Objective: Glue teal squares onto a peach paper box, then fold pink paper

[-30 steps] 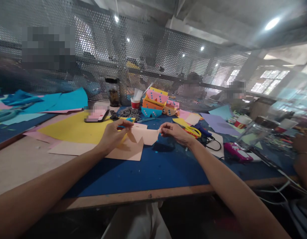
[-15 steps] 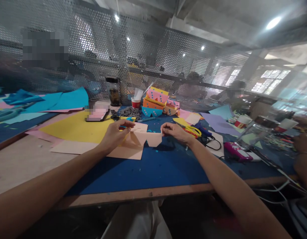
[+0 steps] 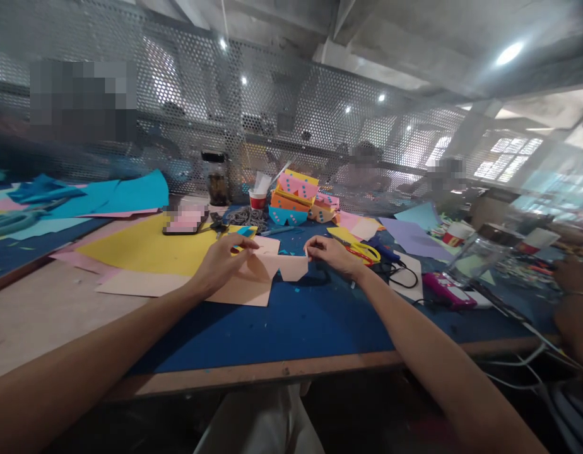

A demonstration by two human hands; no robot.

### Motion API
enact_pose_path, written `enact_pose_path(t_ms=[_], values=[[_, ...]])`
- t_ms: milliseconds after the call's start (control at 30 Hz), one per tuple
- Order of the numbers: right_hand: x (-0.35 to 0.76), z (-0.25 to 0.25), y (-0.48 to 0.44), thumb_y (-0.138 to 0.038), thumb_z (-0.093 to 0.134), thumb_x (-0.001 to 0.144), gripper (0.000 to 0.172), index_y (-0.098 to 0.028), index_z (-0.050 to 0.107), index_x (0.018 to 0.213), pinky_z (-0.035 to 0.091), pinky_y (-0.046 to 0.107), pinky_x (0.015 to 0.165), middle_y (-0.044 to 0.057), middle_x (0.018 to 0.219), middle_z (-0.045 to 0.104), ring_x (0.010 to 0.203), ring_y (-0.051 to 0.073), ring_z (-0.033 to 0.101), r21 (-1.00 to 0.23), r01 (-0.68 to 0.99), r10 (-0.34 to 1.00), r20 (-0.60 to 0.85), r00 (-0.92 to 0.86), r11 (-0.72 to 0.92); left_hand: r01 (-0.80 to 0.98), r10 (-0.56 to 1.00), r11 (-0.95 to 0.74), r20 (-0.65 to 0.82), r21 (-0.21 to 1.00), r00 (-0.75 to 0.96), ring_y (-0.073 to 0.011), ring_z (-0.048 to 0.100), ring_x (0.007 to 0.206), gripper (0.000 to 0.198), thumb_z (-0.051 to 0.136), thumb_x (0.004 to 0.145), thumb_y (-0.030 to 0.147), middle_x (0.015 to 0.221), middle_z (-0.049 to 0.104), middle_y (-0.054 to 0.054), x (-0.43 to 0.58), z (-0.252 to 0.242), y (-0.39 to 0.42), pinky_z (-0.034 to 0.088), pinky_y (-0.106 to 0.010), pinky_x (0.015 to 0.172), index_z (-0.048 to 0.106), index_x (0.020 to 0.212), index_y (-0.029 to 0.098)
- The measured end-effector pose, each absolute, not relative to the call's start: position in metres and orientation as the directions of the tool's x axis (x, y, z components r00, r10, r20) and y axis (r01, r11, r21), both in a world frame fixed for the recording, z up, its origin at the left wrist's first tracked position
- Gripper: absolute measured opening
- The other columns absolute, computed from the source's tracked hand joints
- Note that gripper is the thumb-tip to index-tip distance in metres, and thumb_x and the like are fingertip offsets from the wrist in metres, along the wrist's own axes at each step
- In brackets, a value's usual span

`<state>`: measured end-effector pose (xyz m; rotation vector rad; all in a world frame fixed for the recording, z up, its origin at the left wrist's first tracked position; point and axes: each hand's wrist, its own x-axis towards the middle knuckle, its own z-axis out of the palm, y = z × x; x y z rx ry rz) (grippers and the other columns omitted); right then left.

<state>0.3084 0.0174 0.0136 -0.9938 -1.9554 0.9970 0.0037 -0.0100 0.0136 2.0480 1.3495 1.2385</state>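
A peach paper glasses cutout with a V-shaped notch is stretched between my two hands, above the blue table mat. My left hand pinches its left end and partly covers it. At the other end, thumb and fingertips of my right hand close on the folded edge. Beneath the cutout lies peach paper. Yellow-handled scissors rest just right of my right hand. Behind the cutout, finished paper glasses in blue, orange, pink and yellow with dots are piled up.
A large yellow sheet and a phone lie at left. Farther back stand a dark-lidded jar and a red-and-white cup. On the right are a magenta device, a clear jar, cables and another person's hand.
Both hands keep hold of the glasses cutout, almost in the same place. The view has shifted slightly, and the left fingers have come a little closer around the paper.
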Motion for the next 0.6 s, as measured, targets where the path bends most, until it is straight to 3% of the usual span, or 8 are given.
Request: enact_pose_path(t_ms=[367, 600], values=[[0.3070, 0.0130, 0.0170, -0.049, 0.071, 0.087, 0.036, -0.016, 0.077, 0.101, 0.049, 0.029, 0.075, 0.004, 0.088, 0.073, 0.075, 0.014, 0.062, -0.876, 0.323, 0.895, 0.222, -0.387, 0.357, 0.570, 0.879, -0.443, 0.459, 0.692, 0.125, -0.0277, 0.068, 0.088, 0.022, 0.059, 0.081, 0.042, 0.090, 0.076, -0.006, 0.0056, 0.0144, -0.0132, 0.053, -0.042, 0.081, 0.073, 0.078, 0.025], [0.3035, 0.0126, 0.0151, -0.046, 0.074, 0.084, 0.033, -0.016, 0.075, 0.097, 0.051, 0.030, 0.075, 0.005, 0.089, 0.074, 0.073, 0.013, 0.062, -0.898, 0.279, 0.913, 0.244, -0.326, 0.339, 0.589, 0.895, -0.416, 0.428, 0.693, 0.128, -0.0262, 0.070, 0.079, 0.022, 0.059, 0.078, 0.040, 0.085, 0.077, -0.006, 0.0071, 0.0171, -0.0148, 0.055, -0.041, 0.080, 0.074, 0.078, 0.024]])
